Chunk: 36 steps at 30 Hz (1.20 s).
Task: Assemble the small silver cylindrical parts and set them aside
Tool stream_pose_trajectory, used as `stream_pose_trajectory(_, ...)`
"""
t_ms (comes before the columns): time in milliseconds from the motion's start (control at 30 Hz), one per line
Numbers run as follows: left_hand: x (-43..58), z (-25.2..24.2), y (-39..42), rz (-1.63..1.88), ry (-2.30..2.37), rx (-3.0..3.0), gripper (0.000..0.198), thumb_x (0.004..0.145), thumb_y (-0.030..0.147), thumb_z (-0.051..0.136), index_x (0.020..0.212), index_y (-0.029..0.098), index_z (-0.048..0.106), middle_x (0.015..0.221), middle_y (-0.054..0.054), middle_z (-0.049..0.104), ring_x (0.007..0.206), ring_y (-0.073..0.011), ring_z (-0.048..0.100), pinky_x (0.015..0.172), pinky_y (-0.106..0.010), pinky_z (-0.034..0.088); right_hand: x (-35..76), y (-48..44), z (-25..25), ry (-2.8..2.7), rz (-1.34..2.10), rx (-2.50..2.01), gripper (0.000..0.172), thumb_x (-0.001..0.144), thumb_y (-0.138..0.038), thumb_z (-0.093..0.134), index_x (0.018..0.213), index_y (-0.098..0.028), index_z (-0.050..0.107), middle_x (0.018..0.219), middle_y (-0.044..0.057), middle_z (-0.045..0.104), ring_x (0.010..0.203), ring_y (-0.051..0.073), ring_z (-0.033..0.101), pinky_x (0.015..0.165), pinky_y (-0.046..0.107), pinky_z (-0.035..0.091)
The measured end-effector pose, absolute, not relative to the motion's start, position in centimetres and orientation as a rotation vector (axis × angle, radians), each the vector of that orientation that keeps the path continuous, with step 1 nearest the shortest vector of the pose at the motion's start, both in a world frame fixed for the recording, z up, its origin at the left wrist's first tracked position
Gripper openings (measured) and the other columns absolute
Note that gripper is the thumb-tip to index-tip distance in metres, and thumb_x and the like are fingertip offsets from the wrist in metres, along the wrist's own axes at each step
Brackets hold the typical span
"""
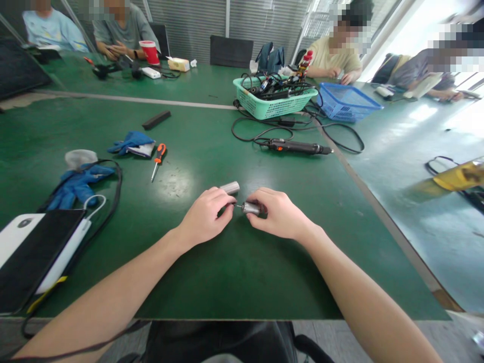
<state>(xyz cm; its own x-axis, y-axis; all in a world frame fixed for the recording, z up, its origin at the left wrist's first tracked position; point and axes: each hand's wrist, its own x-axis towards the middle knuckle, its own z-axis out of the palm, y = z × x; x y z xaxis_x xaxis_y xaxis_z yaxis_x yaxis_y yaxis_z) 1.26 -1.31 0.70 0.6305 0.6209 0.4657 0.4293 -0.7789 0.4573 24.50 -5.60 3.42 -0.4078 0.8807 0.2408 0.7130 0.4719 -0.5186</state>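
Observation:
My right hand (275, 210) is closed around a small silver metal cylinder (250, 207), whose end faces left with a thin shaft or pin pointing out of it. Just across from that end, my left hand (207, 214) pinches something small and dark, mostly covered by the fingertips; its kind cannot be made out. Behind the left fingers a second silver cylinder (231, 187) lies on the green table (242, 272), its left end hidden by the hand.
An orange-handled screwdriver (159, 155), blue gloves (133, 143) and a black bar (156, 120) lie left. Ahead right are a corded black electric screwdriver (298, 146), a green basket (276, 107) of tools and a blue basket (350, 107). A phone (41, 257) lies near left. Several people sit around.

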Motion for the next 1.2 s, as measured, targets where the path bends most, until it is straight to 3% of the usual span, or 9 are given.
stream_pose_trajectory(1200, 1.21, 0.57, -1.17, 0.855, 0.845, 2.593, 0.016, 0.1, 0.023, 0.053, 0.098, 0.018, 0.068, 0.093, -0.007, 0.07, 0.089, -0.0223, 0.064, 0.081, -0.038, 0.052, 24.4, -5.8, 3.29, -2.249, 0.439, -1.307, 0.018, 0.082, -0.019, 0.065, 0.1, -0.02, 0.066, 0.091, 0.004, 0.066, 0.077, 0.017, 0.06, 0.072, 0.029, 0.046)
